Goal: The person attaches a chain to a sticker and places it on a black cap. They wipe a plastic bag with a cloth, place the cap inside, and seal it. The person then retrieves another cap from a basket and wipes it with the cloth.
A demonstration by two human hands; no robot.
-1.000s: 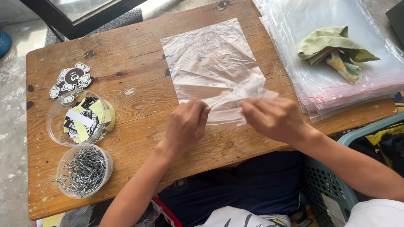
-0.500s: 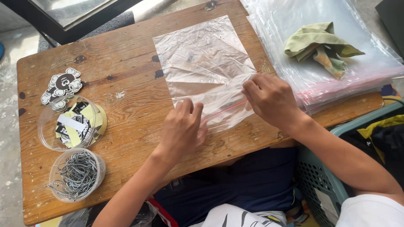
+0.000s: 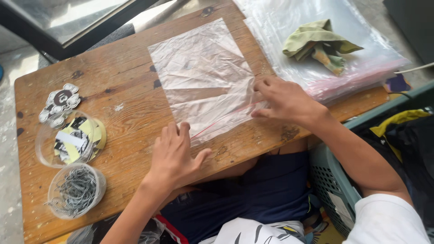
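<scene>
Hands point(image 3: 174, 156) point(image 3: 285, 101) flat, fingers point(image 3: 181, 131) on clear plastic bag point(image 3: 205, 81).

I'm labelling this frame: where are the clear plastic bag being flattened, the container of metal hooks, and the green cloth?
clear plastic bag point(image 3: 203, 77), head view, middle of sheet.
container of metal hooks point(image 3: 76, 190), head view, the wire pile.
green cloth point(image 3: 316, 38), head view, top fold.
</scene>
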